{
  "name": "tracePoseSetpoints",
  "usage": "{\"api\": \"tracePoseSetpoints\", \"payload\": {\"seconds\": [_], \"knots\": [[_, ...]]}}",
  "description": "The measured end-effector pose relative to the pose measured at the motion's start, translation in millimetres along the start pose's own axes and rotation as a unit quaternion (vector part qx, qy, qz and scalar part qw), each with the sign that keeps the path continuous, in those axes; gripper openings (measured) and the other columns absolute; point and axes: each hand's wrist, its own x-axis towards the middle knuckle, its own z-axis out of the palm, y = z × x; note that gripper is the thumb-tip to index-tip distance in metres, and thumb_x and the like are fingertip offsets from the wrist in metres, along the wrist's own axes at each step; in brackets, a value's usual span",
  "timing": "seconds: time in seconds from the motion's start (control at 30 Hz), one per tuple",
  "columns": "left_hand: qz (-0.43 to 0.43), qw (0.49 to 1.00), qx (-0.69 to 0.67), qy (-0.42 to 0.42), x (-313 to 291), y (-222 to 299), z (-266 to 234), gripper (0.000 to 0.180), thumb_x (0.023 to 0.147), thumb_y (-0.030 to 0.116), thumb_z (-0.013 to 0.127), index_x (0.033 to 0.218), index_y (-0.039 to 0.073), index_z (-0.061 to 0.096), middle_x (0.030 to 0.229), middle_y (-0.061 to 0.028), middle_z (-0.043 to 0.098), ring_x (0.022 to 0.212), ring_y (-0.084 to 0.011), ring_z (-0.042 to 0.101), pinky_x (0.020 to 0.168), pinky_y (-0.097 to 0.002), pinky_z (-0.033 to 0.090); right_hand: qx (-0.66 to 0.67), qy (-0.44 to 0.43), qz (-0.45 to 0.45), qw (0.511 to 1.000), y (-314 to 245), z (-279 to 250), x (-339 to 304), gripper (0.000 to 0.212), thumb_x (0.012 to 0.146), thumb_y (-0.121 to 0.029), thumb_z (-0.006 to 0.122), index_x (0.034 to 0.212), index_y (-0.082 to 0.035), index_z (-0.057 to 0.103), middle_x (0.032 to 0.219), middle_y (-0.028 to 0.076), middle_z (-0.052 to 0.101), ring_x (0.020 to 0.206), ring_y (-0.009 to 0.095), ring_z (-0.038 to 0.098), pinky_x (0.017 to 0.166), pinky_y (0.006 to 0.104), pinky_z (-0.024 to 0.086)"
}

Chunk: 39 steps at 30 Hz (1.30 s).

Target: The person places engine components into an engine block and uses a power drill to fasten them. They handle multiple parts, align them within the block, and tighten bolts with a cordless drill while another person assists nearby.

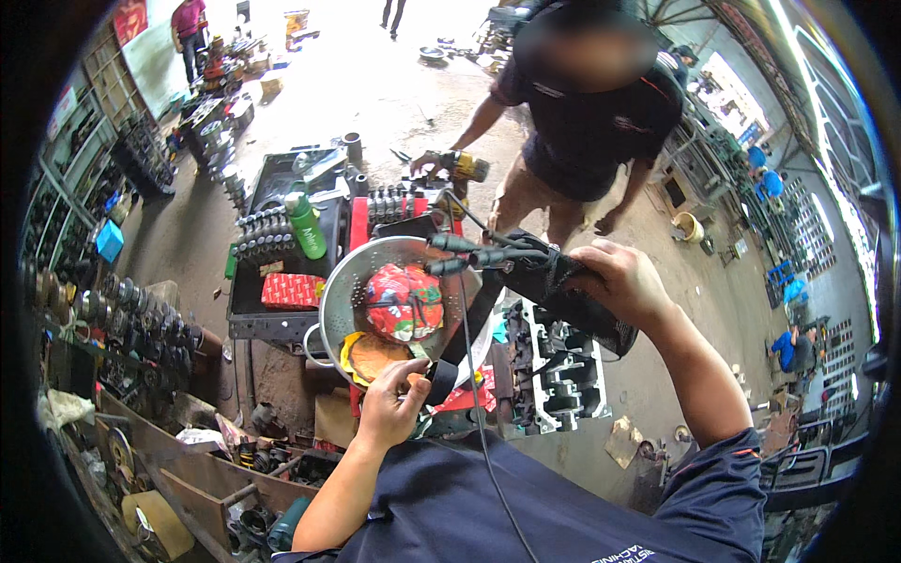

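My right hand [615,277] grips a black pouch [568,305], with black cable connectors [483,255] bunched at its near-left end. A wide black strap [476,324] slants down from the pouch toward my left hand [396,402]. The fingers of that hand are closed on the strap's dark lower end [441,380]. A thin cable [474,394] hangs from the connectors across my shirt. Under the strap stands a metal colander [335,305]. In it lie a red patterned cloth bundle [404,302] and a round brown item [375,357] on yellow material.
Right of the colander is an engine block with a crankshaft [565,385]. A black tray cart [272,324] at left carries a green bottle [306,225] and a red box [293,291]. A co-worker [587,131] stands opposite, one hand by a yellow cordless drill [466,167]. Shelves of parts line the left.
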Motion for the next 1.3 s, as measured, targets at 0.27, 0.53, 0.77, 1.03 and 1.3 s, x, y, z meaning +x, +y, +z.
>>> {"api": "tracePoseSetpoints", "payload": {"seconds": [0.27, 0.53, 0.77, 1.03, 1.3], "knots": [[-0.003, 0.978, 0.105, -0.18, -8, 17, 86, 0.056, 0.086, 0.029, 0.082, 0.133, 0.006, 0.064, 0.119, -0.0144, 0.068, 0.107, -0.0288, 0.068, 0.095, -0.04, 0.054, 0.103, 0.027, 0.201, 0.974, 19, 18, -163, 0.026, 0.084, -0.016, 0.079, 0.107, -0.007, 0.072, 0.1, 0.016, 0.073, 0.095, 0.038, 0.071, 0.083, 0.0429, 0.056], [-0.043, 0.929, 0.086, -0.359, -32, 37, 185, 0.083, 0.082, 0.043, 0.087, 0.144, -0.001, 0.053, 0.132, -0.0201, 0.067, 0.113, -0.0318, 0.07, 0.099, -0.0416, 0.055, 0.131, 0.033, 0.361, 0.923, -7, 65, -306, 0.023, 0.084, -0.016, 0.078, 0.104, -0.009, 0.07, 0.099, 0.016, 0.073, 0.095, 0.039, 0.07, 0.08, 0.044, 0.056], [-0.082, 0.873, 0.074, -0.474, -50, 37, 236, 0.064, 0.089, 0.038, 0.082, 0.133, -0.002, 0.06, 0.116, -0.0192, 0.075, 0.109, -0.03, 0.074, 0.096, -0.0396, 0.057, 0.23, 0.036, 0.45, 0.862, -52, 93, -369, 0.029, 0.082, -0.01, 0.073, 0.109, -0.005, 0.067, 0.101, 0.017, 0.072, 0.097, 0.039, 0.07, 0.083, 0.0434, 0.056], [-0.059, 0.856, 0.017, -0.514, -37, 35, 228, 0.049, 0.095, 0.029, 0.077, 0.134, 0.003, 0.065, 0.113, -0.0163, 0.076, 0.1, -0.0208, 0.073, 0.091, -0.0344, 0.056, 0.304, 0.144, 0.57, 0.75, -128, 123, -388, 0.033, 0.09, -0.012, 0.079, 0.113, -0.004, 0.057, 0.09, 0.017, 0.073, 0.082, 0.026, 0.072, 0.074, 0.0364, 0.053], [-0.265, 0.943, 0.047, -0.197, -83, -130, 75, 0.036, 0.098, 0.019, 0.068, 0.123, -0.006, 0.066, 0.106, -0.0153, 0.075, 0.09, -0.0192, 0.071, 0.083, -0.0313, 0.056, 0.279, 0.223, 0.695, 0.624, -220, 181, -427, 0.039, 0.092, -0.019, 0.08, 0.113, -0.001, 0.052, 0.09, 0.009, 0.06, 0.08, 0.016, 0.056, 0.076, 0.0324, 0.05]]}}
